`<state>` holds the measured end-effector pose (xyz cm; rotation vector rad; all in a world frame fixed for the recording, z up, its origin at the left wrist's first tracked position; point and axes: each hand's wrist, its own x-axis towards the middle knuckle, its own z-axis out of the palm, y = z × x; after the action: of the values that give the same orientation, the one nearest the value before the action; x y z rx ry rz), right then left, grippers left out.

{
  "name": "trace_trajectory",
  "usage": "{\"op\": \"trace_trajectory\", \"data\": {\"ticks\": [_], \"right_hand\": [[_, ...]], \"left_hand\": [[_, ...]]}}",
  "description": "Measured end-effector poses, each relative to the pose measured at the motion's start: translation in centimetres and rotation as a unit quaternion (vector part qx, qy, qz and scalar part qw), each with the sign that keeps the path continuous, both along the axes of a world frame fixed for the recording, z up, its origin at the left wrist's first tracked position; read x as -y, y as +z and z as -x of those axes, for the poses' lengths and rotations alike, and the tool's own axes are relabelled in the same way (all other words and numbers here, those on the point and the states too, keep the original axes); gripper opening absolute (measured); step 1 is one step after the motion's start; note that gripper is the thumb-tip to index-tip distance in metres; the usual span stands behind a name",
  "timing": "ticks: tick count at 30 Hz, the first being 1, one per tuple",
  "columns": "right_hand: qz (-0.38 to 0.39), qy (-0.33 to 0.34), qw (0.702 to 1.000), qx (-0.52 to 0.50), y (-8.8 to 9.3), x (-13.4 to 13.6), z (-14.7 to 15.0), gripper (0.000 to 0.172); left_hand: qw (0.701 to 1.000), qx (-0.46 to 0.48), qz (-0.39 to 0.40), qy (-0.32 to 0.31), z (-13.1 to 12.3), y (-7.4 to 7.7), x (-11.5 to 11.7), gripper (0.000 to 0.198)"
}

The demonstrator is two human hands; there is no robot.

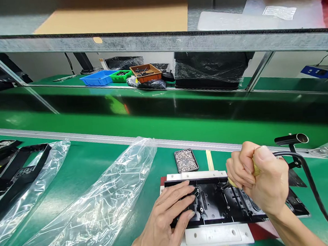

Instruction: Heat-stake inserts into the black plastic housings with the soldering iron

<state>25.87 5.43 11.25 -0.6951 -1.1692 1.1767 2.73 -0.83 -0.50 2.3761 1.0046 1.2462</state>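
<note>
A black plastic frame part point(214, 203) lies on a white fixture point(216, 235) on the green work surface in front of me. My left hand point(167, 216) rests flat on the part's left end, fingers stretched out and pressing it down. My right hand point(259, 176) is closed in a fist round a yellowish-handled screwdriver point(231, 184), its tip set down on the part's middle. A black cable point(315, 191) runs off from the right hand toward the lower right.
A small dark tray of screws point(186, 160) sits just behind the fixture. Clear plastic bags point(102, 206) lie to the left, with more black frames point(12, 167) at the far left. Beyond runs a green conveyor belt point(163, 115); blue point(97, 78), green point(120, 76) and orange point(146, 72) bins stand farther back.
</note>
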Motion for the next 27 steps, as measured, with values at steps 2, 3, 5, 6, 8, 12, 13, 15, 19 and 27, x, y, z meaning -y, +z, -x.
{"op": "trace_trajectory", "data": {"ticks": [2,3,5,6,8,12,13,15,19,27], "right_hand": [[0.004,-0.002,1.000,0.000,0.00,-0.04,0.02,0.058],[0.005,-0.002,1.000,0.000,0.00,-0.06,0.04,0.058],[0.003,-0.004,1.000,0.000,0.00,-0.07,0.07,0.058],[0.001,-0.004,1.000,0.001,-0.01,-0.06,0.08,0.058],[-0.001,-0.004,1.000,0.003,-0.05,-0.01,0.08,0.057],[0.003,-0.012,1.000,0.004,-0.21,0.05,0.00,0.055],[0.004,-0.012,1.000,0.003,-0.24,0.04,-0.02,0.055],[0.004,-0.009,1.000,0.002,-0.27,0.01,-0.04,0.055],[-0.003,-0.004,1.000,0.004,-0.16,-0.07,0.00,0.056],[-0.010,0.005,1.000,0.014,0.06,-0.14,0.10,0.059]], "left_hand": [[1.000,0.001,-0.001,-0.001,-0.02,0.01,-0.01,0.032],[1.000,0.003,-0.001,-0.001,-0.03,0.01,-0.02,0.032],[1.000,0.006,0.000,-0.001,-0.05,-0.04,-0.04,0.033],[1.000,0.006,0.001,-0.001,-0.06,-0.07,-0.04,0.033],[1.000,0.008,-0.001,-0.002,-0.07,-0.15,-0.05,0.034],[1.000,0.011,-0.002,-0.001,-0.09,-0.28,-0.01,0.035],[1.000,0.011,-0.001,-0.001,-0.10,-0.30,0.00,0.035],[1.000,0.013,-0.001,-0.002,-0.12,-0.33,-0.01,0.034],[1.000,0.016,-0.001,-0.004,-0.15,-0.28,-0.07,0.033],[1.000,0.026,0.002,-0.002,-0.14,-0.40,-0.09,0.035]]}}
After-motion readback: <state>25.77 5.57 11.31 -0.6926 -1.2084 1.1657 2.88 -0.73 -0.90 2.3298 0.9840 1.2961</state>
